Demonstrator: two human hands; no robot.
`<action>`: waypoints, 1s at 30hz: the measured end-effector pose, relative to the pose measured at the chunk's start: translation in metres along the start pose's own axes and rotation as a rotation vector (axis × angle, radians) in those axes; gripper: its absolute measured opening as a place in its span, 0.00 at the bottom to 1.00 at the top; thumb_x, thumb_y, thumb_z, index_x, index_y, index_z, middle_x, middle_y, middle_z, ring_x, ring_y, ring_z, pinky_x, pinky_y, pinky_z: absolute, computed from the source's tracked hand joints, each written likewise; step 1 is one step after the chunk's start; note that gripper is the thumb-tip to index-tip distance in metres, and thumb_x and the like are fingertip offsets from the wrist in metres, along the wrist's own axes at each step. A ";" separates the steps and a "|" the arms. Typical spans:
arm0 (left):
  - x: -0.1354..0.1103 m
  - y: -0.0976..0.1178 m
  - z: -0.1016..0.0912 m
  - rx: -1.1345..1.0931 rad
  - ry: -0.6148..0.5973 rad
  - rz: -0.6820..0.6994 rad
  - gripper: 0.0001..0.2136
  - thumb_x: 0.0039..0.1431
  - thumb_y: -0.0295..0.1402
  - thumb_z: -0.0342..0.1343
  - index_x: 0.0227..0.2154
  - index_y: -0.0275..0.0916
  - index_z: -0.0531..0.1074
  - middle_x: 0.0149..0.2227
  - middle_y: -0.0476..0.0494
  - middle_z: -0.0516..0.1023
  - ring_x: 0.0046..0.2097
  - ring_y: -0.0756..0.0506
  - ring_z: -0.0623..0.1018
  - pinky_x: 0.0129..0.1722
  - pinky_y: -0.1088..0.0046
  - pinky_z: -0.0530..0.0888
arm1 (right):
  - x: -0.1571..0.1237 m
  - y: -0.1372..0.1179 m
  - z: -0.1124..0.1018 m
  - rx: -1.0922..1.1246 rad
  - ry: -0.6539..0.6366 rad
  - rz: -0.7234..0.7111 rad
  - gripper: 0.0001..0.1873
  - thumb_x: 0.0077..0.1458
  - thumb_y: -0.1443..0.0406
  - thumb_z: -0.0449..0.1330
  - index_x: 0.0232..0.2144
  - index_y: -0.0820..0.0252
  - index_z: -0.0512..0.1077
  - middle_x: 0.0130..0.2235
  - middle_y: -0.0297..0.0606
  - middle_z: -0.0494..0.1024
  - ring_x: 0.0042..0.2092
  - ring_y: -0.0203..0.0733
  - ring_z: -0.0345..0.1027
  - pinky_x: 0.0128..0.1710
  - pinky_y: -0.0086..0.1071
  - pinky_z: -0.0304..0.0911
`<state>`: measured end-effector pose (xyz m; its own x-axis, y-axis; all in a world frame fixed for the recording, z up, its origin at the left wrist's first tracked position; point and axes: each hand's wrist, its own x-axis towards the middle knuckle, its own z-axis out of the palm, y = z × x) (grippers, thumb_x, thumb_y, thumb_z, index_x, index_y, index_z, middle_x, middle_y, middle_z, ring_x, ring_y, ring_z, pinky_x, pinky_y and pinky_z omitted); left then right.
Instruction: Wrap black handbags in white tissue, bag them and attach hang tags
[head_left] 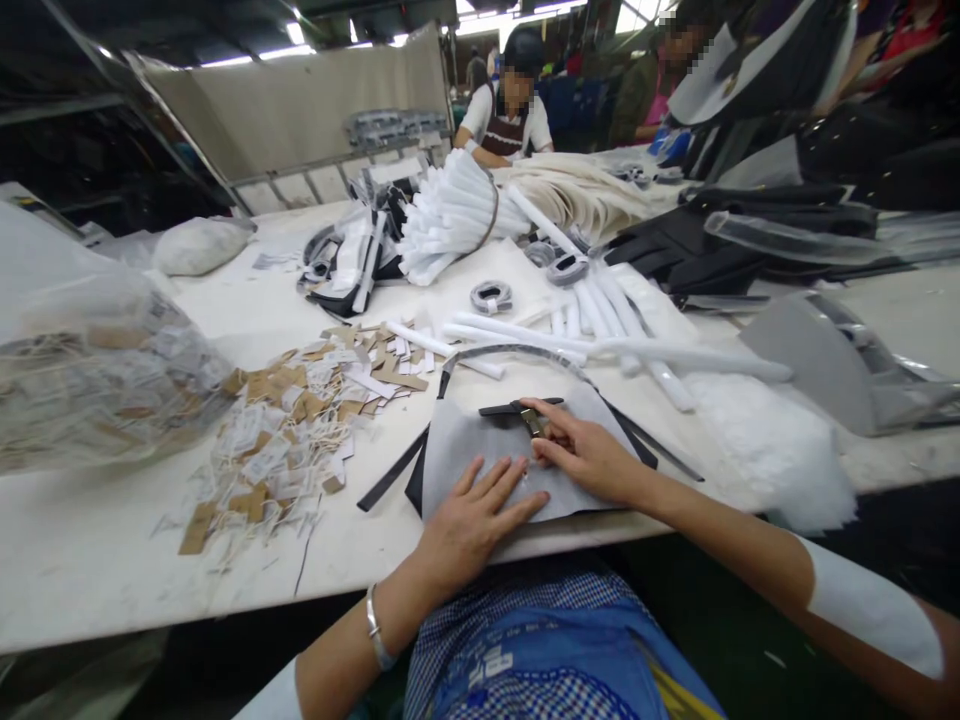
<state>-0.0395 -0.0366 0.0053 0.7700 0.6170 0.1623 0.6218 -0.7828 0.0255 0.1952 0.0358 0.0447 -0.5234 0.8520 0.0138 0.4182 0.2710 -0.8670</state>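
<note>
A black handbag point(415, 487) lies at the table's front edge, its front covered by a pale grey sheet point(457, 440). Its arched handle point(517, 352) is wrapped and points away from me. My left hand point(480, 515) rests flat on the sheet with fingers stretched out. The fingers of my right hand point(581, 450) pinch a metal clasp point(532, 420) at the middle of a short black strap point(499, 409) on the bag. Loose black straps point(394, 468) stick out at both sides of the bag.
Left of the bag is a heap of tags point(277, 430) with strings, beside a full clear plastic bag point(97, 380). White foam tubes point(517, 335), a tied white bundle point(450, 215) and crumpled white wrapping point(765, 440) lie behind and right. A co-worker point(506, 115) sits across the table.
</note>
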 end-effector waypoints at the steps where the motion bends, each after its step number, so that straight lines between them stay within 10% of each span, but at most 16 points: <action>1: -0.001 0.001 0.003 0.002 0.007 -0.007 0.27 0.68 0.27 0.46 0.68 0.51 0.50 0.70 0.38 0.52 0.70 0.39 0.54 0.66 0.49 0.58 | -0.002 -0.001 -0.003 -0.057 -0.008 -0.007 0.33 0.64 0.64 0.54 0.68 0.54 0.51 0.32 0.32 0.77 0.35 0.40 0.75 0.41 0.35 0.69; 9: 0.001 -0.003 -0.002 -0.047 0.048 -0.075 0.34 0.65 0.25 0.51 0.68 0.57 0.47 0.72 0.35 0.43 0.69 0.34 0.54 0.64 0.49 0.62 | -0.038 0.025 -0.011 -0.782 -0.096 -0.309 0.31 0.66 0.58 0.53 0.68 0.53 0.54 0.67 0.42 0.61 0.68 0.50 0.52 0.66 0.52 0.50; 23: -0.005 -0.009 -0.006 -0.039 -0.007 -0.066 0.32 0.67 0.29 0.50 0.68 0.55 0.45 0.70 0.37 0.51 0.70 0.38 0.54 0.66 0.49 0.57 | -0.044 0.033 -0.008 -0.913 -0.072 -0.245 0.31 0.65 0.54 0.53 0.67 0.51 0.55 0.69 0.41 0.54 0.70 0.53 0.44 0.66 0.57 0.42; 30: -0.012 -0.019 -0.011 -0.083 -0.040 -0.056 0.30 0.66 0.47 0.49 0.68 0.47 0.50 0.70 0.37 0.52 0.70 0.35 0.54 0.65 0.45 0.56 | -0.048 0.037 -0.008 -0.908 -0.031 -0.216 0.33 0.64 0.51 0.53 0.67 0.51 0.54 0.70 0.40 0.53 0.70 0.55 0.42 0.66 0.59 0.39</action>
<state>-0.0622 -0.0297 0.0139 0.7406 0.6613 0.1190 0.6511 -0.7501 0.1156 0.2417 0.0087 0.0161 -0.6714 0.7336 0.1047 0.7230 0.6795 -0.1250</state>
